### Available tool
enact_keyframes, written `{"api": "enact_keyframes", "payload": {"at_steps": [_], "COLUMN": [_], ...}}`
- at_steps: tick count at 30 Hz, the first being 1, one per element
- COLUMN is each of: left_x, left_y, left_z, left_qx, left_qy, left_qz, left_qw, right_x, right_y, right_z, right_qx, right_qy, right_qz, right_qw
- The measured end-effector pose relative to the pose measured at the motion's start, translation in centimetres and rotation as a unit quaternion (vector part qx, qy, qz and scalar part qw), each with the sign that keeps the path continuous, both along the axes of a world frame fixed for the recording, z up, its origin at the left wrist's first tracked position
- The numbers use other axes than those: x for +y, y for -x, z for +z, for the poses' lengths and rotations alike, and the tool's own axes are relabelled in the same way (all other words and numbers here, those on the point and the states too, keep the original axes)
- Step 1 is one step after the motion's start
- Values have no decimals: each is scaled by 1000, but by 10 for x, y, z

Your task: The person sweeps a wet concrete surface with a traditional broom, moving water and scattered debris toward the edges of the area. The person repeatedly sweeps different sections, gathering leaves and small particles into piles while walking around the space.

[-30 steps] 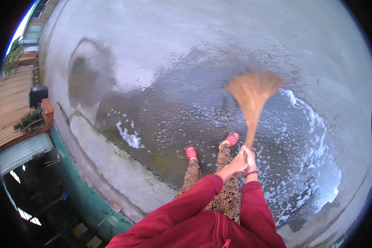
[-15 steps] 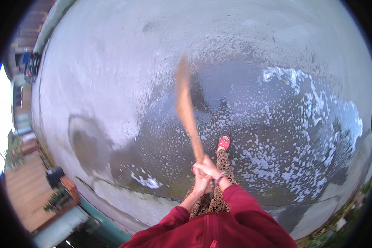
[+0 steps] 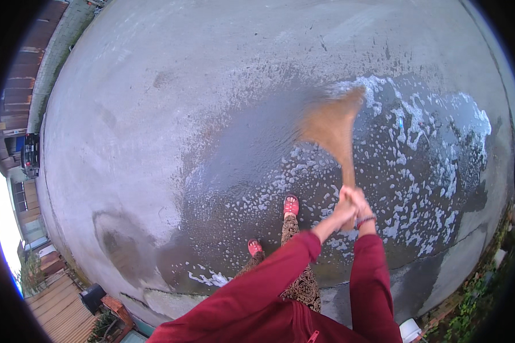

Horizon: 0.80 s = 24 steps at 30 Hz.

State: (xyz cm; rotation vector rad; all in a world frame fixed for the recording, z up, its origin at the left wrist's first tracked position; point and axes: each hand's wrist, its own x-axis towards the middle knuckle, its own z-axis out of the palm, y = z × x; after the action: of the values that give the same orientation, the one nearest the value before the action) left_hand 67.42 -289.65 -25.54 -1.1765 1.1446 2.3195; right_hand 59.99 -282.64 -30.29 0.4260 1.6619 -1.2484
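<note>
A straw broom [image 3: 333, 126] with a wide, fan-shaped head reaches out in front of me, its bristles blurred by motion over the wet concrete. Both hands are closed round its handle, close together. My left hand [image 3: 343, 212] grips the nearer part, and my right hand [image 3: 358, 199], with a beaded band at the wrist, wraps the handle just beside it. Water and white suds [image 3: 412, 120] spread over the concrete floor [image 3: 137, 114], thickest to the right of the broom.
My feet in red sandals [image 3: 291, 204] stand on the wet patch. A black pot [image 3: 92, 298] stands by a brick edge at lower left. Green plants [image 3: 469, 308] and a white container [image 3: 409, 330] are at lower right. A dark car [image 3: 31, 154] is at far left.
The broom has swung to the right together with both hands, and its head now shows broad instead of narrow. The view has shifted, and both sandals now show.
</note>
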Motion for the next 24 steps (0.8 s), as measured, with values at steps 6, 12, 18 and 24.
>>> {"api": "enact_keyframes", "payload": {"at_steps": [6,12,18,24], "left_x": [-126,-174,-288,-362], "left_y": [34,-106,-178,-124], "left_z": [26,81,90,47], "left_qx": [34,-58,-141,-124], "left_qy": [-191,-35,-4,-51], "left_qz": [-28,246,443,464], "left_qw": [981,967,885,876], "right_x": [-116,-222,-379,-453], "right_y": [41,-97,-158,-107], "right_z": [42,33,110,60], "right_qx": [70,47,-213,-221], "right_qy": [-56,77,66,-16], "right_qz": [16,251,476,521], "right_qw": [996,964,851,824]}}
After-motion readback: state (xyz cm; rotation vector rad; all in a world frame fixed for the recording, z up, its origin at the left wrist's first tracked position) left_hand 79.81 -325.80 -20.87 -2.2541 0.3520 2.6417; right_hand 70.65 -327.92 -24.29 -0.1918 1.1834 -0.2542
